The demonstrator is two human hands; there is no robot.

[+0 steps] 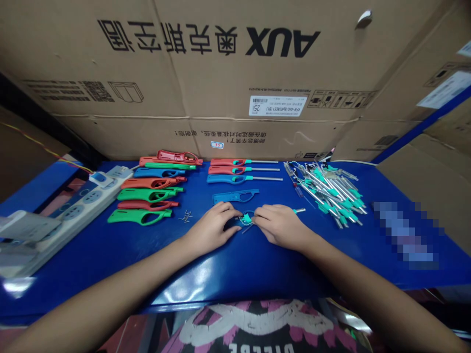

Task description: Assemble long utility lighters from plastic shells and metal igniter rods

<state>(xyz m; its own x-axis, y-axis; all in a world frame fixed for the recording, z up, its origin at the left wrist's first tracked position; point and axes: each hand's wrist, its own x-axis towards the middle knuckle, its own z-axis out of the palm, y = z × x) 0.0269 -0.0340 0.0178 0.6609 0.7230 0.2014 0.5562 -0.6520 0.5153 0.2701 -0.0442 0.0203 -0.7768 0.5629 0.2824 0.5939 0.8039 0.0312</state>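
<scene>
Between my hands lies a lighter's inner assembly with a teal trigger (246, 218), thin wires and a metal tube (300, 210) poking out to the right. My right hand (281, 226) is closed around the assembly, its fingertips pinching beside the teal part. On the other side, my left hand (214, 226) has thumb and fingers curled at the assembly's dark wired end, seemingly pinching it. Just beyond them rests a blue lighter handle half (235, 196), hollow side up. Small screws (187, 216) lie left of my left hand. My fingers partly hide the assembly.
Coloured handle shells (143, 195) are stacked at left, near a white power strip (73, 215). Assembled lighters (245, 170) lie behind my hands. A pile of tube assemblies (331, 193) sits at right. A large cardboard box (206, 73) walls off the back of the blue table (206, 274).
</scene>
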